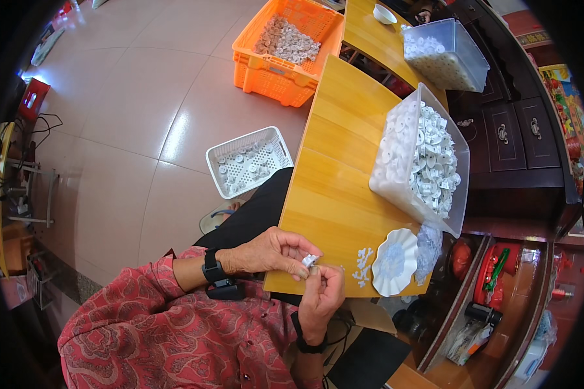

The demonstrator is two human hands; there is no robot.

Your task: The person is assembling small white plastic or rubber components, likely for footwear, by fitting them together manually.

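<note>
A small white plastic part (309, 260) is pinched between my two hands, just over the near edge of the wooden table (324, 188). My left hand (272, 251) grips it from the left with thumb and fingers. From the right, the thumb and fingertips of my right hand (322, 292) press against the same part. Its finer details are partly covered by my fingers. To the right of my hands lie several tiny white pieces (363, 267) in a loose group. Beside them stands a white scalloped dish (396, 262) holding more small pale pieces.
A clear bin (389, 159) heaped with white parts stands on the table's right; another clear tub (461, 58) is farther back. On the floor are a white basket (212, 170) with parts and an orange crate (276, 81). Dark cabinets (505, 133) line the right.
</note>
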